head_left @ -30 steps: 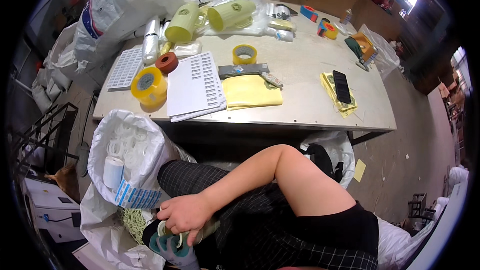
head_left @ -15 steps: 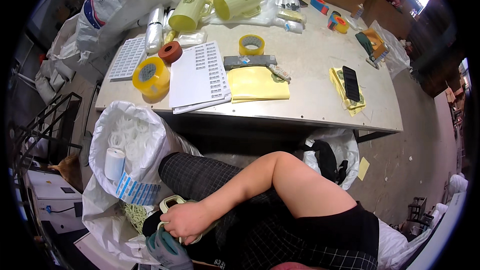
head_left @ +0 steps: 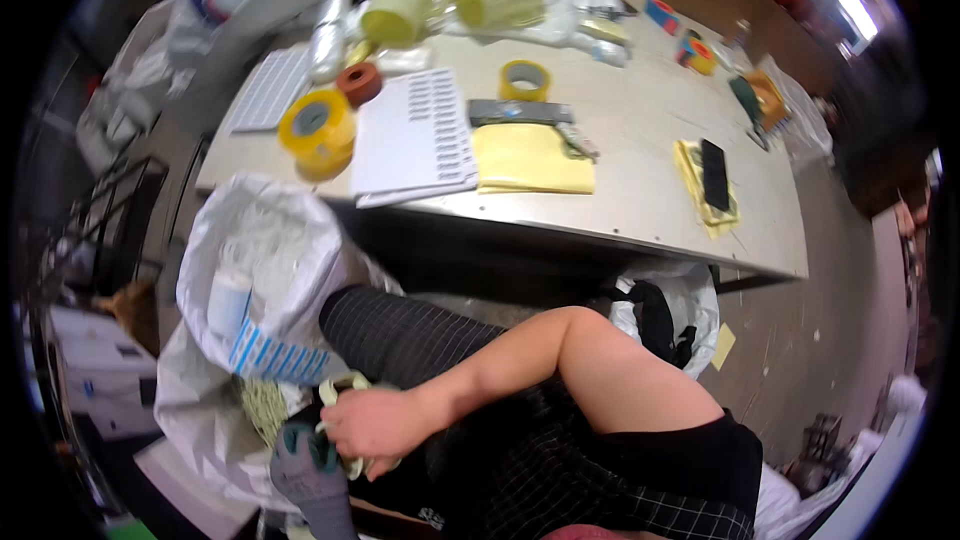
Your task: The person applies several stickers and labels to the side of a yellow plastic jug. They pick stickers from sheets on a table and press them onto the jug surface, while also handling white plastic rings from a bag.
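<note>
My right hand (head_left: 378, 428), bare, reaches across my lap to the lower left. Its fingers are closed round a pale green plastic piece (head_left: 346, 386) with a looped edge, mostly hidden by the hand. Just beside it is my left hand (head_left: 308, 475), in a grey glove with teal finger parts. Its fingers look curled, but blur hides whether anything is inside them. Below the hands lies dark clothing. Next to them, a white sack holds pale green shredded strips (head_left: 264, 410).
A white sack (head_left: 205, 225) of clear plastic pieces stands left, with a roll of blue-and-white labels (head_left: 290, 355) hanging over it. On the table (head_left: 640, 140) are tape rolls (head_left: 318, 132), label sheets (head_left: 410, 140), yellow bags (head_left: 535, 160), a phone (head_left: 714, 175) and yellow-green pitchers (head_left: 398, 8).
My gloved left hand has moved slightly left and up, away from my right hand. The right hand keeps hold of the pale green piece. The whole view has shifted and blurred slightly.
</note>
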A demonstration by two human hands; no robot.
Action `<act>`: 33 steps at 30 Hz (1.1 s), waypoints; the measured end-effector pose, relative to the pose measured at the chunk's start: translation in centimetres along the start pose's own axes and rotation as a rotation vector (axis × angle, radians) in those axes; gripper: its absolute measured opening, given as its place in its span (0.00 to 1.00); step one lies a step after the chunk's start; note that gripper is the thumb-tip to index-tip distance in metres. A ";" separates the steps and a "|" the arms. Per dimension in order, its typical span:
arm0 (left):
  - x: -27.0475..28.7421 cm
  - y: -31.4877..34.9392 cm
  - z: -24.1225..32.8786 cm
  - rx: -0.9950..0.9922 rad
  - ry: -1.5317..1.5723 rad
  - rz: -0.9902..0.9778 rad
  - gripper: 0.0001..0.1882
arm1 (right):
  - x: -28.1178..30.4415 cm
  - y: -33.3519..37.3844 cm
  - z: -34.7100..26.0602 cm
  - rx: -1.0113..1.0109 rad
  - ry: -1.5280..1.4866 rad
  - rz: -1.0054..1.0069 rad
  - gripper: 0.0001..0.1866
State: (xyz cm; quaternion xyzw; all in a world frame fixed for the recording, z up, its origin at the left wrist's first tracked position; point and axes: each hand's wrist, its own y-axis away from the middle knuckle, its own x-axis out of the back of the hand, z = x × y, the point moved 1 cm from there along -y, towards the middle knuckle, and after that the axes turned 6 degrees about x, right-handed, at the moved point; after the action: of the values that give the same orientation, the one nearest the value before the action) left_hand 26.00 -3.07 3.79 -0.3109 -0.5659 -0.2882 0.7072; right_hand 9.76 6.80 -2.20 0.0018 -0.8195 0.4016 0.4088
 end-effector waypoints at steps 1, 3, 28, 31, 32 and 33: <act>-0.1 0.0 0.0 0.003 0.045 0.058 0.13 | 0.4 0.1 0.2 0.002 -0.015 0.004 0.23; -1.0 -0.2 -1.4 0.090 0.672 0.044 0.10 | 2.2 1.1 0.8 0.025 -0.095 0.147 0.23; -11.9 -7.4 -11.7 0.570 0.688 0.283 0.26 | 9.2 7.7 -2.3 -0.715 -0.253 -0.418 0.53; -11.0 -7.1 -11.3 0.428 0.495 0.414 0.15 | 9.5 7.1 -2.1 -0.798 -0.297 -0.446 0.54; -10.7 -7.0 -11.1 0.378 0.407 0.453 0.11 | 9.6 6.9 -2.2 -0.841 -0.337 -0.458 0.55; -10.4 -6.9 -11.0 0.395 0.396 0.435 0.11 | 9.8 6.6 -2.3 -0.884 -0.377 -0.469 0.55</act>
State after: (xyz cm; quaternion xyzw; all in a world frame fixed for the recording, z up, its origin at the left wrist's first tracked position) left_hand 25.55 -15.29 -7.47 -0.2193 -0.3832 -0.0706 0.8945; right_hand 2.58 15.99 0.86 0.0847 -0.9474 -0.0914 0.2948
